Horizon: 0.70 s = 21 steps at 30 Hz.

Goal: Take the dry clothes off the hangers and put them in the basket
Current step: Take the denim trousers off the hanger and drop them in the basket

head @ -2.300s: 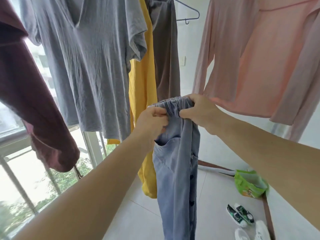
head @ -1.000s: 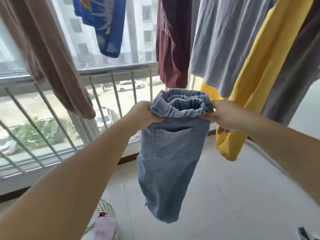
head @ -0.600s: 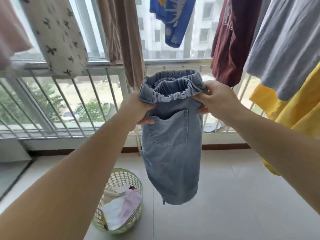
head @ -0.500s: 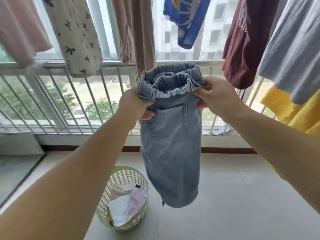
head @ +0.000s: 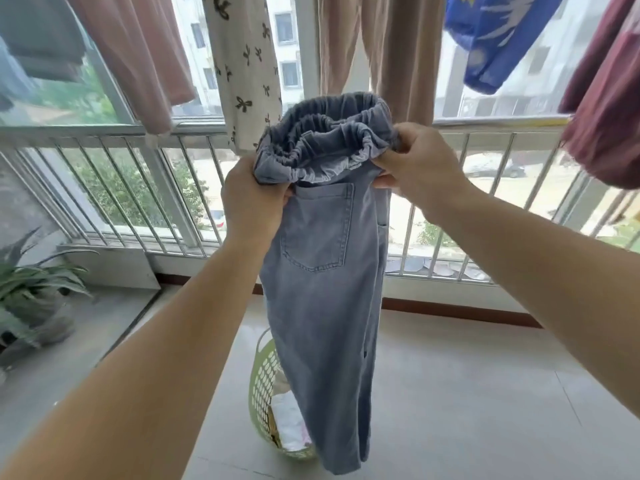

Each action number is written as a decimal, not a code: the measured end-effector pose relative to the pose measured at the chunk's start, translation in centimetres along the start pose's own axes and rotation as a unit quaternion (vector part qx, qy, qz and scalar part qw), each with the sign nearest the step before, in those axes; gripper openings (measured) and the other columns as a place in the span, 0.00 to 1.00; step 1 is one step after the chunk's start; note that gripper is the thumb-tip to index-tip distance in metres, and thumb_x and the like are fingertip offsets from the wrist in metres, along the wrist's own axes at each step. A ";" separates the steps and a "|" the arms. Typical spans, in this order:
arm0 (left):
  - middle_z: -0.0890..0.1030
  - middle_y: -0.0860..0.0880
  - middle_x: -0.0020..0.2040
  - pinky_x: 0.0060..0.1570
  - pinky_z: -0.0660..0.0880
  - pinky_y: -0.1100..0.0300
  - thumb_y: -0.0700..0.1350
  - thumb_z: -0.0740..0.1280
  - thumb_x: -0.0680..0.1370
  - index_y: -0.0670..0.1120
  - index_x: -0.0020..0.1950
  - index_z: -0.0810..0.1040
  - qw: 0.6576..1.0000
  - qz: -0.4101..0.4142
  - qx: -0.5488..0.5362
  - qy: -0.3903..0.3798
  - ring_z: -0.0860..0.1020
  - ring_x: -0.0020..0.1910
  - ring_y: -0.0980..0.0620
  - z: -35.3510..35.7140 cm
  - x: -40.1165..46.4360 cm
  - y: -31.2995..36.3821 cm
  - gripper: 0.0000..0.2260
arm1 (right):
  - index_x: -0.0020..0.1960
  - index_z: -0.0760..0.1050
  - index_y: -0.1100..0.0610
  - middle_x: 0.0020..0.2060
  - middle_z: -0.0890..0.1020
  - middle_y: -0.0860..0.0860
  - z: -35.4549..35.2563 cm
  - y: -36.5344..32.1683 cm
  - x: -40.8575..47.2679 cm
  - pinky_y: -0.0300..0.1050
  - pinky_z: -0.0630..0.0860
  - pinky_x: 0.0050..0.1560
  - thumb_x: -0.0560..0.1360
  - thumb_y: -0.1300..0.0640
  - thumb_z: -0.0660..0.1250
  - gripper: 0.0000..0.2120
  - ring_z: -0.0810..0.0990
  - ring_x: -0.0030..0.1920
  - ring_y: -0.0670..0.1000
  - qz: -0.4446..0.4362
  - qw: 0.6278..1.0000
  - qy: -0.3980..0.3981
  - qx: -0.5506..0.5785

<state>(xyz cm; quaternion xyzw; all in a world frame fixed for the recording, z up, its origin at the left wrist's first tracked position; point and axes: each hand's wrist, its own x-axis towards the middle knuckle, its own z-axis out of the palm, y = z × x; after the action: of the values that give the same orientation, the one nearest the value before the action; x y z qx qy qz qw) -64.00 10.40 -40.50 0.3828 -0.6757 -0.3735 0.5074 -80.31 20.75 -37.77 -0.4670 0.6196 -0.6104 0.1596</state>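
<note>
Head view: left hand [head: 254,199] and right hand [head: 417,161] grip the jeans [head: 322,271] waistband; lower slowly into the laundry basket [head: 262,382] (legs first).

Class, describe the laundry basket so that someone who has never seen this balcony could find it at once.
Start at the window railing and come down to the tiled floor. The basket stands there, partly hidden behind the hanging denim shorts. It alone is pale green, with a perforated wall and light clothes inside.
</note>
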 end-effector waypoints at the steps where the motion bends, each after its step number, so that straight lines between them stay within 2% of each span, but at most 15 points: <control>1: 0.82 0.42 0.42 0.44 0.79 0.42 0.45 0.69 0.68 0.54 0.39 0.74 1.000 0.003 -0.001 0.009 0.82 0.43 0.41 -0.4 0.7 -0.6 0.06 | 0.46 0.76 0.55 0.47 0.82 0.60 0.9 0.1 0.7 0.52 0.82 0.46 0.73 0.56 0.71 0.05 0.84 0.46 0.55 -0.005 1.000 0.000 0.003; 7: 0.83 0.42 0.41 0.42 0.79 0.40 0.53 0.66 0.64 0.56 0.38 0.73 0.998 0.030 -0.013 0.056 0.82 0.41 0.40 -2.5 6.4 -3.8 0.05 | 0.47 0.75 0.56 0.41 0.80 0.51 6.4 0.2 5.7 0.44 0.82 0.44 0.73 0.56 0.70 0.06 0.83 0.45 0.51 -0.019 1.000 0.006 0.003; 10: 0.82 0.42 0.41 0.41 0.78 0.41 0.53 0.65 0.65 0.57 0.38 0.72 0.995 0.051 -0.013 0.080 0.81 0.41 0.40 -3.1 8.1 -4.6 0.05 | 0.45 0.74 0.55 0.40 0.79 0.52 8.5 0.1 7.5 0.41 0.81 0.41 0.74 0.58 0.70 0.04 0.82 0.43 0.51 -0.033 0.999 0.008 -0.004; 13: 0.82 0.41 0.40 0.41 0.78 0.41 0.51 0.65 0.65 0.56 0.38 0.71 0.994 0.051 -0.014 0.094 0.81 0.41 0.39 -3.6 9.3 -6.0 0.04 | 0.48 0.74 0.58 0.41 0.79 0.53 10.1 0.5 8.4 0.39 0.81 0.40 0.74 0.59 0.69 0.05 0.82 0.41 0.48 -0.034 0.999 0.004 -0.014; 18: 0.81 0.40 0.40 0.42 0.78 0.40 0.48 0.65 0.68 0.57 0.38 0.72 0.996 0.015 0.000 0.092 0.80 0.41 0.38 -4.6 9.0 -9.3 0.04 | 0.45 0.76 0.56 0.41 0.81 0.53 12.2 2.5 8.4 0.46 0.82 0.45 0.75 0.60 0.68 0.01 0.83 0.44 0.52 0.002 0.998 -0.054 -0.034; 21: 0.81 0.40 0.40 0.42 0.78 0.40 0.46 0.65 0.68 0.57 0.37 0.72 0.996 -0.010 0.009 0.090 0.80 0.41 0.38 -5.4 8.7 -11.0 0.05 | 0.52 0.77 0.61 0.43 0.80 0.54 13.6 3.6 8.5 0.50 0.82 0.47 0.75 0.59 0.67 0.07 0.83 0.46 0.56 0.031 0.994 -0.069 -0.074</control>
<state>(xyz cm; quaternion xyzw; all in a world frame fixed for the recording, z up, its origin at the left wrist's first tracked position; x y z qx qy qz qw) -58.90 -2.72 -45.76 0.4263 -0.6265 -0.3369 0.5588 -75.64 5.29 -40.58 -0.4991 0.6645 -0.5243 0.1858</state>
